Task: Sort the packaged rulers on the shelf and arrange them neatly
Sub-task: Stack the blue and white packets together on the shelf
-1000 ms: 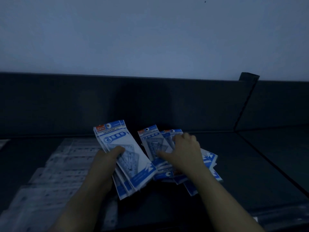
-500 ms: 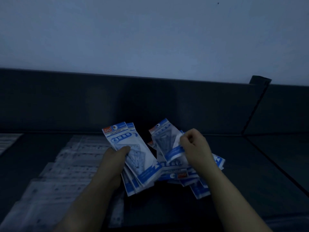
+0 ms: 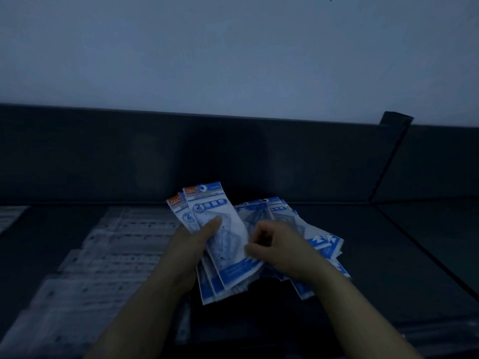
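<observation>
Now, left hand (image 3: 195, 246) clamps a fanned stack (image 3: 229, 257), thumb on top; right hand (image 3: 281, 251) pinches its top pack's edge. Slick sleeves: a loose thumb and the fan could slide apart. Beyond, the pile (image 3: 324, 242) sprawls on the shelf (image 3: 388, 270), ready to scatter.

Very dim, blue-tinted view; soft overall blur, edges smeared, wide-angle bending at borders.

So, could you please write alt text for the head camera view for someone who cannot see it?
A person's left hand grips a fanned stack of blue-and-white ruler packs while the right hand pinches its edge. More loose packs lie behind on a dark shelf, with clear-packaged rulers to the left.
</observation>
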